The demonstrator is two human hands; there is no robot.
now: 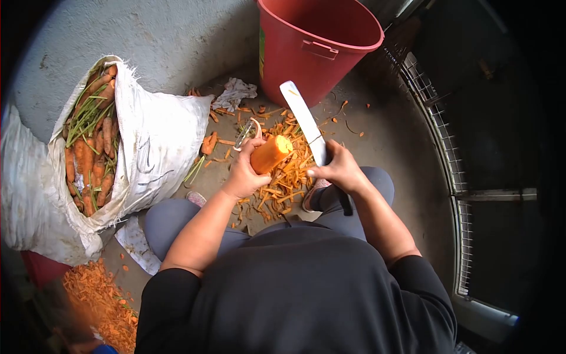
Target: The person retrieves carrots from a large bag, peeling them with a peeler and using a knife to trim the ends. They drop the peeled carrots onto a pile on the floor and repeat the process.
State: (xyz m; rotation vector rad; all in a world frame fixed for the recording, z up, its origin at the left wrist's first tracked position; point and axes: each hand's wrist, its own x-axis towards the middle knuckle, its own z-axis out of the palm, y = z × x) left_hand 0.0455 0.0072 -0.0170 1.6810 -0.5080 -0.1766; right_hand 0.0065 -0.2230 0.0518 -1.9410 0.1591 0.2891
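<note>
My left hand (246, 172) is wrapped round a thick peeled carrot (268, 156), whose pale yellow cut end faces up and to the right. A peeler (254, 127) with a light handle sticks out beyond the fingers of that hand; whether they grip it too is hard to tell. In my right hand (339, 166) is a knife (303, 118), its broad pale blade pointing up and left, and a dark handle shows below the hand. The blade is beside the carrot, apart from it. Orange peelings (289, 177) lie heaped on the floor beneath both hands.
An open white sack (159, 127) of unpeeled carrots (88, 159) lies at the left. A red bin (315, 65) stands ahead by the wall. Metal grating (439, 130) runs along the right. More orange shavings (100, 301) lie at lower left, near a blurred shape.
</note>
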